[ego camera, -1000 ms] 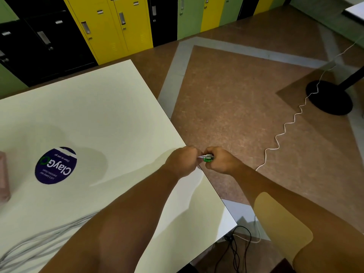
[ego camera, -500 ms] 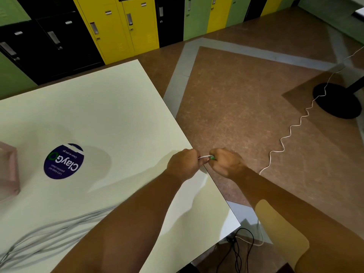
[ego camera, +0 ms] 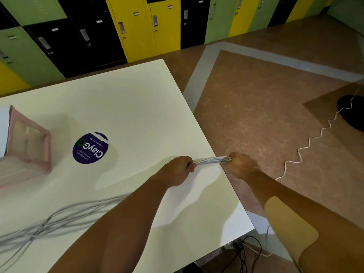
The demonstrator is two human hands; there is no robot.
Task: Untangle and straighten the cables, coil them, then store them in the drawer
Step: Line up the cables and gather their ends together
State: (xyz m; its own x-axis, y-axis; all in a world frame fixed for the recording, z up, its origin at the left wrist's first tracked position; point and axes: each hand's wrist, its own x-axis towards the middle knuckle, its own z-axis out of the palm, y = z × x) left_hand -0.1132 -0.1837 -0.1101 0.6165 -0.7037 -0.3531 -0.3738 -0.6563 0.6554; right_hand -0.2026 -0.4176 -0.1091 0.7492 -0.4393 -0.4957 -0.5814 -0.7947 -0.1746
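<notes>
A bundle of several grey cables (ego camera: pixel 213 160) is stretched taut between my two fists at the right edge of the pale table (ego camera: pixel 126 107). My left hand (ego camera: pixel 178 170) grips the bundle over the table. My right hand (ego camera: pixel 241 164) grips the bundle's end just past the table edge, over the floor. The rest of the grey cables (ego camera: pixel 59 219) trail in loose strands across the table toward the lower left, passing under my left forearm. A pink drawer unit (ego camera: pixel 29 146) stands on the table at the far left; its front looks open, though blurred.
A round purple sticker (ego camera: pixel 90 148) lies on the table left of my hands. A wavy white cord (ego camera: pixel 307 146) runs over the brown floor to a black round base (ego camera: pixel 352 113). Black wires (ego camera: pixel 244 255) hang under the table corner. Lockers (ego camera: pixel 137 26) line the far wall.
My hands, close together before, have drawn apart, exposing a longer stretch of cable between them. The view has shifted, bringing the pink drawer unit into sight.
</notes>
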